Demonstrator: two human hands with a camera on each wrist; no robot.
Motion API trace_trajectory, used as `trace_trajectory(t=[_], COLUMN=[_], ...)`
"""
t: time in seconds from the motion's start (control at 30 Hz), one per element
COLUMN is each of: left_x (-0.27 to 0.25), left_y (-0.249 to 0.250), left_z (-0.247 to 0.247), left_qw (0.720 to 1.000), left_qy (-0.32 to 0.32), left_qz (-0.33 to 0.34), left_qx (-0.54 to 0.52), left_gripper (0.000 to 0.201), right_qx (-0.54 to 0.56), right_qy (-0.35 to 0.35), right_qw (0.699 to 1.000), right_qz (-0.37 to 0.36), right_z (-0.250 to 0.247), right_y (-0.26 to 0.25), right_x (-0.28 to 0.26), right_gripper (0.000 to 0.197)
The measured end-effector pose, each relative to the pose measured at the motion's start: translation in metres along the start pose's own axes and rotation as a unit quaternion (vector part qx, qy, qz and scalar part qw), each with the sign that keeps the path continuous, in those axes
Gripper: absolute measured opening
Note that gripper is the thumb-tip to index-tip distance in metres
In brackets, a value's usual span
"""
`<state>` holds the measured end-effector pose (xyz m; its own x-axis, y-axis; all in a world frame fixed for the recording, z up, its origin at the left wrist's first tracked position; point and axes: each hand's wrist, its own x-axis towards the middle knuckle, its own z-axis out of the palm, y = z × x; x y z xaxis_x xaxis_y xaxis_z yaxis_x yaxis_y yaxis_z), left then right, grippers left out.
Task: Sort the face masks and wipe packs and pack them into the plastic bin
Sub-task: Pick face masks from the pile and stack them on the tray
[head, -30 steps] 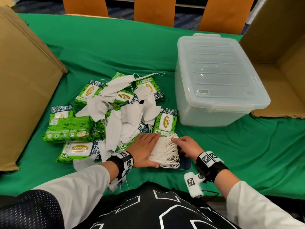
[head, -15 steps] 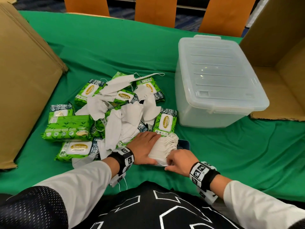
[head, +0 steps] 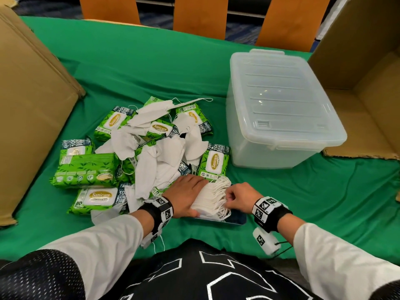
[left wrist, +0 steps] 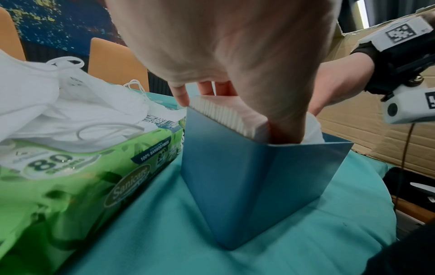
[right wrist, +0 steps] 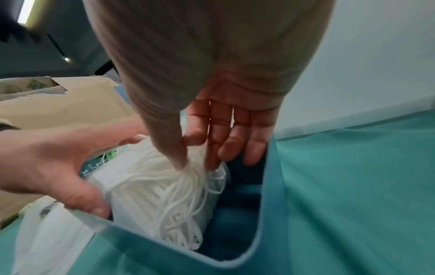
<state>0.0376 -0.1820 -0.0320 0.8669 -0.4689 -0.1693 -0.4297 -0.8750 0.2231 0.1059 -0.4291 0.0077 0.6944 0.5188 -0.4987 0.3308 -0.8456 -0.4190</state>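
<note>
Left hand (head: 185,194) flat on mask stack (head: 211,197) w/ thumb curled round its near end, inside blue tray (head: 234,219). Right hand (head: 241,197) pinching ear loops (right wrist: 186,178). Plastic bin (head: 279,109) lidded, behind-right.

Translucent glossy plastic bin (head: 281,118)

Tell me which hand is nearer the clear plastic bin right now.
Right. The right hand, pinching the ear loops of the stacked masks, lies on the side toward the clear plastic bin. The left hand grips the stack's far side, further from the bin.
</note>
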Motion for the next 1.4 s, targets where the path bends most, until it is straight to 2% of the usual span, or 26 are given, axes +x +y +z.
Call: trace_trajectory(t=[0.07, 0.13, 0.23, 0.37, 0.5, 0.6, 0.7, 0.9, 1.13, 1.23, 1.4], left_x=[-0.001, 0.0, 0.001, 0.002, 0.002, 0.002, 0.0, -0.001, -0.001, 0.0, 0.001], left_y=[0.0, 0.0, 0.0, 0.0, 0.001, 0.002, 0.003, 0.003, 0.004, 0.003, 0.003], left_z=[0.0, 0.0, 0.0, 0.0, 0.0, 0.0, 0.0, 0.0, 0.0, 0.002, 0.004], left_qw=[1.0, 1.0, 1.0, 1.0, 1.0, 1.0, 1.0, 1.0, 1.0, 1.0, 1.0], left_qy=[0.002, 0.004, 0.002, 0.0, -0.001, -0.001, 0.002, -0.005, 0.001, 0.005, 0.018], left_qz=[-0.004, -0.005, -0.009, -0.01, -0.013, -0.014, -0.016, -0.021, -0.016, -0.018, -0.015], left_qx=[-0.004, -0.004, -0.001, -0.003, -0.007, -0.008, -0.01, -0.009, -0.015, -0.017, -0.009], left_gripper=[0.111, 0.113, 0.114, 0.114, 0.112, 0.11, 0.109, 0.11, 0.109, 0.109, 0.11], right_qx=[0.016, 0.014, -0.083, -0.135, -0.171, -0.163, -0.134, -0.101, -0.093, -0.143, -0.202], right_qy=[-0.008, -0.003, 0.032, 0.085, 0.095, 0.111, 0.11, 0.098, 0.093, 0.105, 0.12], right_qw=[1.0, 0.999, 0.992, 0.984, 0.979, 0.979, 0.983, 0.99, 0.991, 0.984, 0.972], right_qz=[-0.018, -0.049, -0.087, -0.079, -0.063, -0.056, -0.056, -0.032, 0.015, 0.031, 0.015], right_z=[0.001, 0.002, 0.011, 0.02, 0.025, 0.024, 0.015, 0.003, 0.012, 0.02, 0.039], right_y=[-0.006, -0.01, -0.013, -0.016, -0.021, -0.018, -0.012, 0.002, 0.007, 0.0, -0.009], right_x=[-0.001, -0.005, -0.01, -0.006, -0.001, 0.002, 0.006, 0.002, -0.011, -0.018, -0.015], right_gripper=[0.026, 0.041, 0.058, 0.06, 0.063, 0.053, 0.053, 0.063, 0.067, 0.073, 0.069])
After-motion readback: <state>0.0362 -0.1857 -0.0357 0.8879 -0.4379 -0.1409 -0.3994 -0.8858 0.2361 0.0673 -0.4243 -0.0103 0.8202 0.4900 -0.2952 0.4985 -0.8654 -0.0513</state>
